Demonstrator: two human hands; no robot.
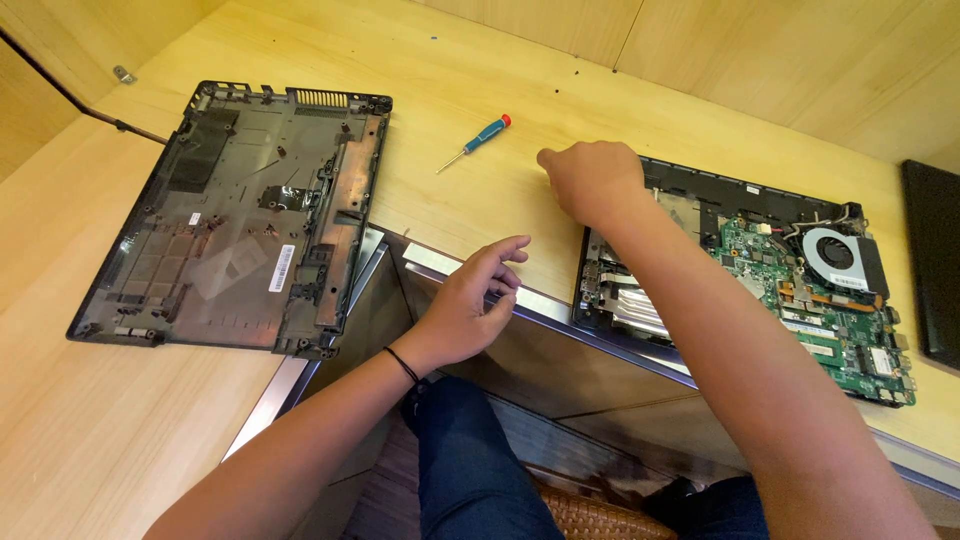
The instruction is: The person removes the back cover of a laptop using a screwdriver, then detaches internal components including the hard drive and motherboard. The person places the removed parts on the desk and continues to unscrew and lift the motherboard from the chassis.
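Note:
My right hand point(592, 182) hovers over the far left corner of an opened laptop base point(700, 200), fingers curled together as if pinching something small; what it holds is hidden. The laptop's green circuit board point(835, 325) and round fan point(838, 255) lie exposed. My left hand point(475, 300) rests at the table's metal-trimmed edge, fingers loosely spread, holding nothing. A small screwdriver point(477, 141) with a blue handle and red cap lies on the wooden table point(480, 70) left of my right hand.
The removed black bottom cover point(240, 220) lies inside-up on the left part of the table. A dark flat panel point(935, 260) sits at the right edge. A black cable point(60, 85) runs along the left wall. My legs show below the table's notch.

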